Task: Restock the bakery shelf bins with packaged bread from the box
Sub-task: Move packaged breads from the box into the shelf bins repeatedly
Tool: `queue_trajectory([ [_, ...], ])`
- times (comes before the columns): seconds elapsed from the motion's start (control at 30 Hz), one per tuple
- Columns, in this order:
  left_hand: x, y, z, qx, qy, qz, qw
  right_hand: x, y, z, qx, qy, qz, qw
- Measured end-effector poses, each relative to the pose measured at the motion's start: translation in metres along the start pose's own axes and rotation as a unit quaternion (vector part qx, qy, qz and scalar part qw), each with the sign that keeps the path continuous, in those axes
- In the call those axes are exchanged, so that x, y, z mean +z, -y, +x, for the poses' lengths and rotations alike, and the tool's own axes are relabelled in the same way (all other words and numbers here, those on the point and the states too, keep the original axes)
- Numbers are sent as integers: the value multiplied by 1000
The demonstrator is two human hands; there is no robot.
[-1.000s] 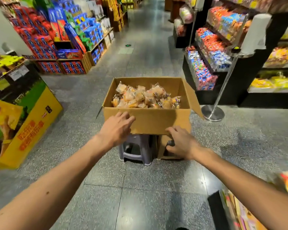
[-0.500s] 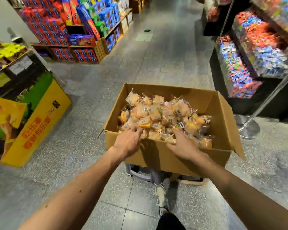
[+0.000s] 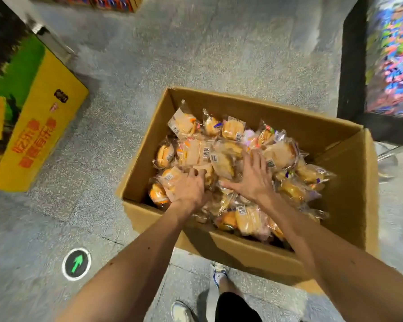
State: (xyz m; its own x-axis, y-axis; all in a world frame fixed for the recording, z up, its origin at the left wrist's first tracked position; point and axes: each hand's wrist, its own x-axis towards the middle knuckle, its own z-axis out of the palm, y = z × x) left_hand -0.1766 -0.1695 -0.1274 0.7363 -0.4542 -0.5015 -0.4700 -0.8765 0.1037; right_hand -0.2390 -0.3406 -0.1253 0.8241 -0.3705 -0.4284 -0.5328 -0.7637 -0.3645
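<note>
Open box [image 3: 242, 247], centre: left hand [image 3: 189, 189] with fingers curled round one of the bread packs [image 3: 233, 130]; right hand [image 3: 251, 180] with fingers spread flat upon them.

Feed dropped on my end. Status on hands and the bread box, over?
Left hand gripping bread packs in cardboard box. Right hand flat on the pile. Nothing lifted, nothing in the way.
</note>
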Motion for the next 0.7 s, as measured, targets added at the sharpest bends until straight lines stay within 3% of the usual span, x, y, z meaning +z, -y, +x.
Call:
queue_trajectory([
  [0.17,21,-5,33,-26,40,-32,998,19,3,27,43,53,44,997],
  [0.33,33,-4,47,-87,99,-32,991,37,4,30,44,7,29,999],
  [0.43,33,-3,47,-87,71,-11,994,41,-3,26,20,-13,49,998],
  [0.7,11,13,22,-49,66,-112,990,30,-17,5,-13,-13,94,995],
])
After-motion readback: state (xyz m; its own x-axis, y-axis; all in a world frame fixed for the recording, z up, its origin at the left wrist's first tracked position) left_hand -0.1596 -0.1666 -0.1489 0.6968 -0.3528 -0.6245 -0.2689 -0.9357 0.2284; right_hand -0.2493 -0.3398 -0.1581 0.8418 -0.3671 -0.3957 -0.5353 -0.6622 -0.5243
